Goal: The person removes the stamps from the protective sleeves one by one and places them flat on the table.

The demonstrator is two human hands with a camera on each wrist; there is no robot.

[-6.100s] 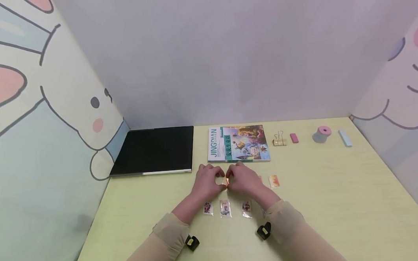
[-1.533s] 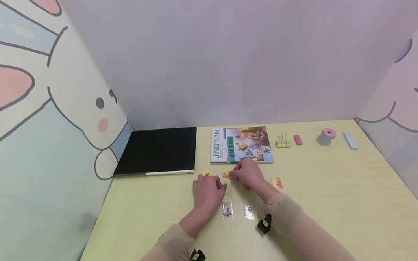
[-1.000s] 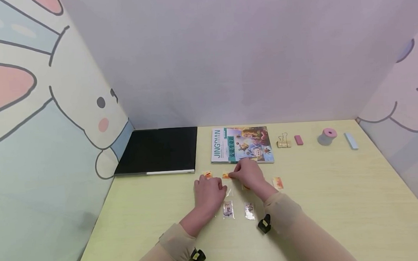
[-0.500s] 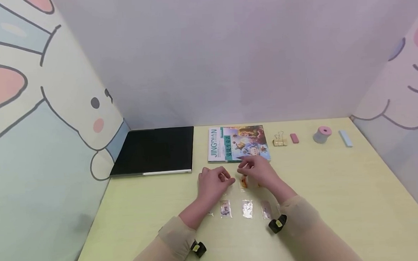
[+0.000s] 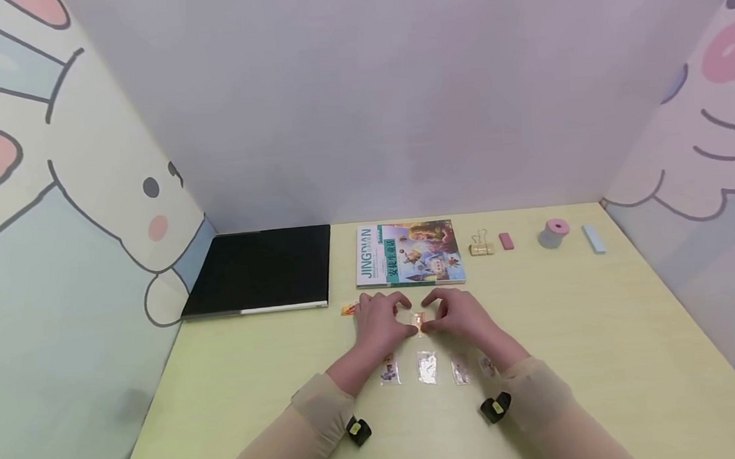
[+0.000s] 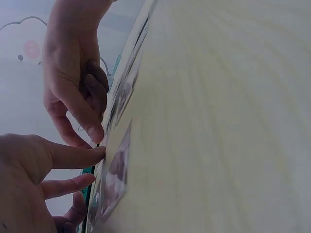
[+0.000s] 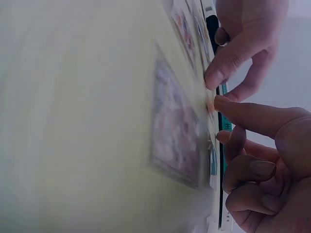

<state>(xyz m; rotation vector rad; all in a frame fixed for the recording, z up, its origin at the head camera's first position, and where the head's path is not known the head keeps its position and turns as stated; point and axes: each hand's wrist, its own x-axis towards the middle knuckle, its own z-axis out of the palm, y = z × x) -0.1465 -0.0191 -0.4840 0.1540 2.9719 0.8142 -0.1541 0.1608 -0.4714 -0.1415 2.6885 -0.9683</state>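
Pale wood-grained tabletop (image 5: pixel 238 389) ran back to a lilac wall (image 5: pixel 367 105). One small orange packet (image 5: pixel 419 321) lay on it between the hands, nearer the person than the picture book (image 5: pixel 409 253); light, even pressure from both sides would probably have kept it straight. Left hand (image 5: pixel 380 320) and right hand (image 5: pixel 464 314) curved loosely, thumb and forefinger well parted, neither gripping; both thumbs seemed to touch its near end, though the edge-on wrist views left that unsure.
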